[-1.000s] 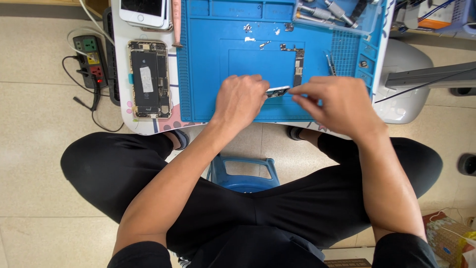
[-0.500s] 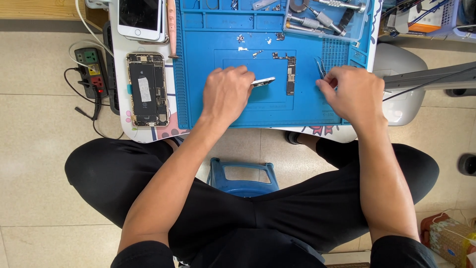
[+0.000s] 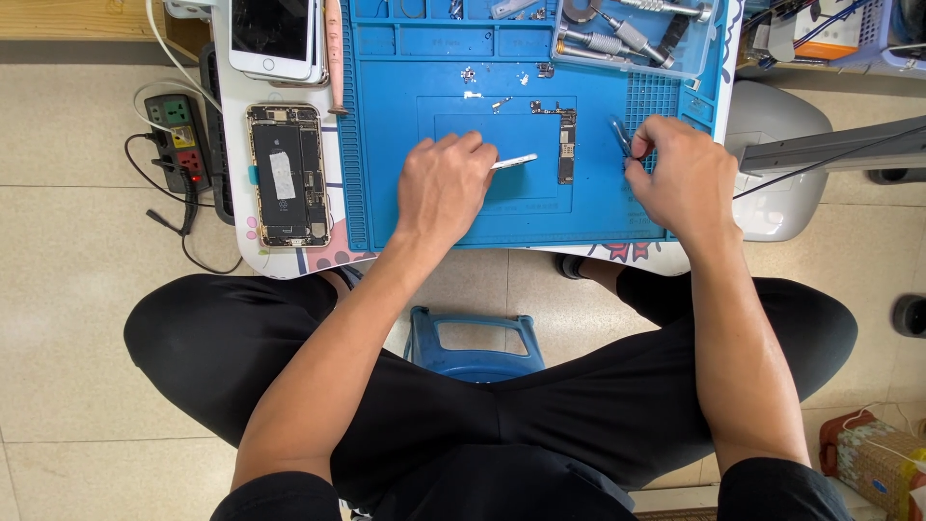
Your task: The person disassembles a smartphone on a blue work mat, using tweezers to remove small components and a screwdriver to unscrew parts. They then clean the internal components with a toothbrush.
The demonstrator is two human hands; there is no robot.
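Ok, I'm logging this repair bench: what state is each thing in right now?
opened phone: back up, insides exposed
white phone: screen up, dark
circuit board: lying loose on blue mat
left hand: holds thin metal piece
right hand: pinches tweezers

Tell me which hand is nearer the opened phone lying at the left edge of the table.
Left. The left hand rests on the blue mat, just right of the opened phone. The right hand is farther right, beyond the circuit board.

Bare forearms — blk trousers, blk sleeves
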